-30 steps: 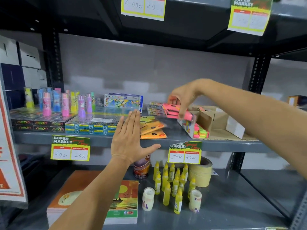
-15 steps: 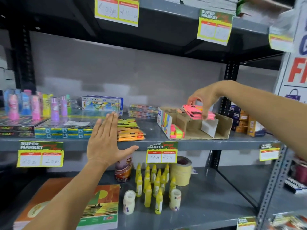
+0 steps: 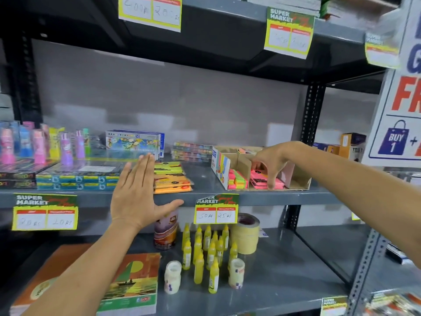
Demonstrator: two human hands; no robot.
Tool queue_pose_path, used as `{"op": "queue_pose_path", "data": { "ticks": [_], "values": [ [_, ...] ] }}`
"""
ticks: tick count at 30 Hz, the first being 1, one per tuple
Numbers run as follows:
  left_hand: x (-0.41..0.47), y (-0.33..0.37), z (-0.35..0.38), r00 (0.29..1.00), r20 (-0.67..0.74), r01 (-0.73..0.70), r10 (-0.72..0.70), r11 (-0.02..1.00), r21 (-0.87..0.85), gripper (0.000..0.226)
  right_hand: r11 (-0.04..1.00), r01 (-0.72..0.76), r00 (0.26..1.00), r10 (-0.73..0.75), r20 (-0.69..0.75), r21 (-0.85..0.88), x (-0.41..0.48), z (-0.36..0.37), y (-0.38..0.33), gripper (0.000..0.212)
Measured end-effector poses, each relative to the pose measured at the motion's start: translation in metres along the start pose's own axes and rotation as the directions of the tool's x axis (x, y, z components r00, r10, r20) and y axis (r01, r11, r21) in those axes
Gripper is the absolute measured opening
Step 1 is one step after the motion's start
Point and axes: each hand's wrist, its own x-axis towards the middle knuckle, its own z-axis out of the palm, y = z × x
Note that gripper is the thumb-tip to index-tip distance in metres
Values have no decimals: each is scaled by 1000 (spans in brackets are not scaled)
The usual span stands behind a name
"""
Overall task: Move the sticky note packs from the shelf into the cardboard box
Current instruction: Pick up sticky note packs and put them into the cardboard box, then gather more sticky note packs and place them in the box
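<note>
The cardboard box stands open on the middle shelf at the right, with dividers inside. Its left compartment holds pink and green note pads. My right hand reaches down into the middle compartment, thumb and fingers arched around pink sticky note packs that lie flat on the box floor. Yellow and orange sticky note packs lie stacked on the shelf left of the box. My left hand hovers flat and open in front of the shelf edge, holding nothing.
Multicoloured packs are stacked at the back of the shelf beside a blue box. Coloured bottles and flat boxes fill the left. Below stand yellow glue bottles, tape rolls and notebooks. A black upright rises behind the box.
My right hand has carried the pink packs from the shelf's back rightward and lowered them into the box's middle compartment. The camera has turned right. My left hand keeps its open pose.
</note>
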Motion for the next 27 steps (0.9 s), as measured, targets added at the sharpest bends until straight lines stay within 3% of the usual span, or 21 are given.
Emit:
{"op": "queue_pose_path", "data": {
  "ticks": [9, 13, 15, 17, 19, 21, 22, 27],
  "values": [
    [0, 0, 2, 1000, -19, 1, -1, 1000, 5, 122, 997, 74, 989, -74, -128, -1, -4, 7, 5, 83],
    [-1, 1, 1, 1000, -9, 5, -5, 1000, 1, 122, 999, 21, 991, -17, -133, 31, -12, 10, 8, 76],
    [-1, 1, -1, 1000, -4, 7, -7, 1000, 12, 121, 995, -48, 977, 64, -205, 84, -31, 2, 4, 72],
    [-2, 1, -2, 1000, 3, 1, -1, 1000, 30, 121, 979, -85, 896, 158, -414, 188, -54, -4, -9, 53],
    [-2, 1, -4, 1000, 24, 7, -8, 1000, 26, 122, 915, -6, 704, 290, -648, 403, -75, -3, -37, 36],
    [-2, 1, -6, 998, 52, 20, -21, 1000, 20, 123, 803, 169, 542, 408, -735, 571, -94, 2, -88, 36],
    [-2, 1, -7, 998, 64, 23, -24, 1000, 13, 124, 780, 210, 525, 418, -741, 590, -99, 6, -115, 40],
    [-3, -2, -8, 996, 92, 13, -8, 999, -46, 116, 808, 172, 656, 332, -678, 563, -78, 19, -223, 70]
  ]
}}
